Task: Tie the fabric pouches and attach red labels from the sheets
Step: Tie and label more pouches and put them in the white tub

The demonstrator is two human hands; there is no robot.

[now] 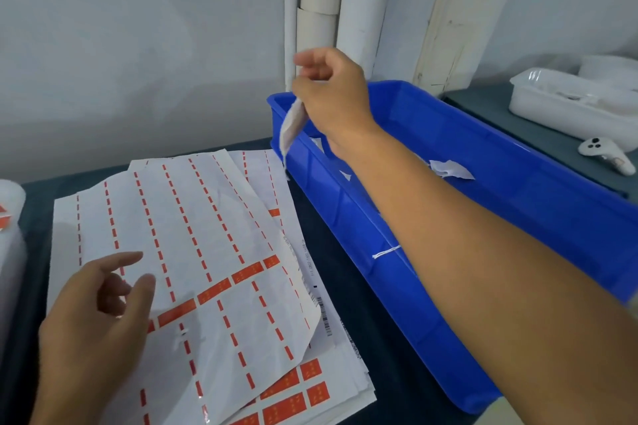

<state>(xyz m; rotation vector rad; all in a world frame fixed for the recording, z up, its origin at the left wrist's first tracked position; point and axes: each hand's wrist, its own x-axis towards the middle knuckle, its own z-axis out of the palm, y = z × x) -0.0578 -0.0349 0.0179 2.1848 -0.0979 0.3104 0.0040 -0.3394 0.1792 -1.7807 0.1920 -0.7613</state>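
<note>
The right hand (328, 86) pinches a white fabric pouch (291, 124), which hangs over the far end of the blue bin (518, 155); its fingertips are turned away and partly hidden. The left hand (93, 321) hovers with loosely spread fingers, holding nothing, above the label sheets (214, 252). Most labels are peeled, and the print on the remaining red labels (293, 400) and barcode edge is unreadable. A white controller (606, 153) lies near a white tray (569, 103).

Pouch (291, 124) in right hand (331, 93)
</note>
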